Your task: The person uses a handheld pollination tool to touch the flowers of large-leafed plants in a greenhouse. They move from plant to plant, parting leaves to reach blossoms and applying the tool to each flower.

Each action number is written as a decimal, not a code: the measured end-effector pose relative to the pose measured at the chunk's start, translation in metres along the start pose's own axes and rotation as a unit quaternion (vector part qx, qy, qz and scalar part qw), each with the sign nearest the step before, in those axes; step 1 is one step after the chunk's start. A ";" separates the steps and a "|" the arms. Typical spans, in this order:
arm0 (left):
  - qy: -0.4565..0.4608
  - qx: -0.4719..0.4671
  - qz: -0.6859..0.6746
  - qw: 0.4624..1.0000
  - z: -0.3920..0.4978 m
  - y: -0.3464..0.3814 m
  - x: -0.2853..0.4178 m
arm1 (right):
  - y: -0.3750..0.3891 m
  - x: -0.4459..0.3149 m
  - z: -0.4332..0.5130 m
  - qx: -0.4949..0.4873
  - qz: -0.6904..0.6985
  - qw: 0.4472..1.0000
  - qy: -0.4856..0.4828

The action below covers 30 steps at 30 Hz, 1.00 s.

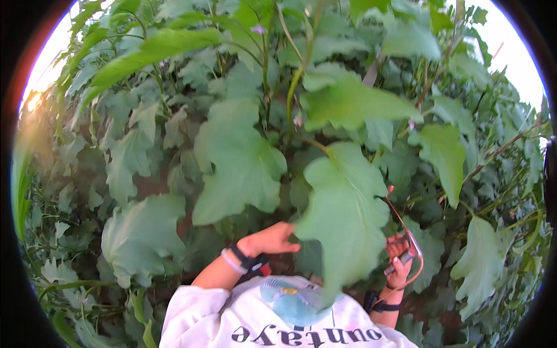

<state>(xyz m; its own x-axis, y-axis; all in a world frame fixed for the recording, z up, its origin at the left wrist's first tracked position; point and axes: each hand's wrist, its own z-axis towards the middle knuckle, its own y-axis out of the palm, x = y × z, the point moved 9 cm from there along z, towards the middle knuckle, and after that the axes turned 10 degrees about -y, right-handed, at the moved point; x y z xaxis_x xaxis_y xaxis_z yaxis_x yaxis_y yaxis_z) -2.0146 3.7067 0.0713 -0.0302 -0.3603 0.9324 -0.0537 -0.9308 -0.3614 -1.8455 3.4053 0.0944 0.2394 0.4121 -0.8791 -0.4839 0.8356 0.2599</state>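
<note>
My left hand (275, 238) reaches in from the lower left, wearing a black wrist strap and a pale band. Its fingertips are at the edge of a large lobed green leaf (348, 204); whether they touch or pinch it cannot be told. On the other side of that leaf, my right hand (398, 265) is closed around a small tool with a grey handle (402, 261). Thin reddish metal or wire rises from the tool, and an orange-brown cord (415, 276) loops down to the forearm, which bears black straps. The leaf partly hides the space between the hands.
Dense leafy plants surround me, eggplant-like, with lobed leaves (239, 161) and small purple flowers (257, 29). Upright stems (292, 93) stand ahead, and a brown branch (500, 150) slants at the right. A broad leaf (143, 237) hangs left of my left arm.
</note>
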 end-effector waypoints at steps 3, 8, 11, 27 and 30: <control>0.022 0.058 0.000 0.998 -0.032 -0.048 0.019 | 0.052 -0.068 0.020 -0.011 -0.048 0.980 -0.192; 0.123 0.204 0.067 0.969 -0.074 -0.101 0.066 | 0.122 -0.167 0.008 -0.028 -0.087 0.919 -0.383; 0.124 0.286 0.079 0.947 -0.078 -0.123 0.074 | 0.164 -0.210 -0.001 -0.103 -0.125 0.854 -0.494; -0.221 0.190 0.305 0.907 -0.041 -0.201 0.017 | 0.339 -0.025 0.092 -0.258 -0.013 0.937 -0.234; -0.230 0.126 0.303 0.916 -0.040 -0.199 0.001 | 0.400 0.008 0.138 -0.235 0.013 0.955 -0.181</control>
<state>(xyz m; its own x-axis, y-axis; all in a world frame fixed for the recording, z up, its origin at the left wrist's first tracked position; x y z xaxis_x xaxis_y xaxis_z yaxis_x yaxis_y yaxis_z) -2.0440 3.8942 0.1435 0.4484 -0.7494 0.4872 0.0676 -0.5151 -0.8545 -1.9210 3.7927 0.2466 0.4562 0.6008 -0.6564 -0.7974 0.6034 -0.0019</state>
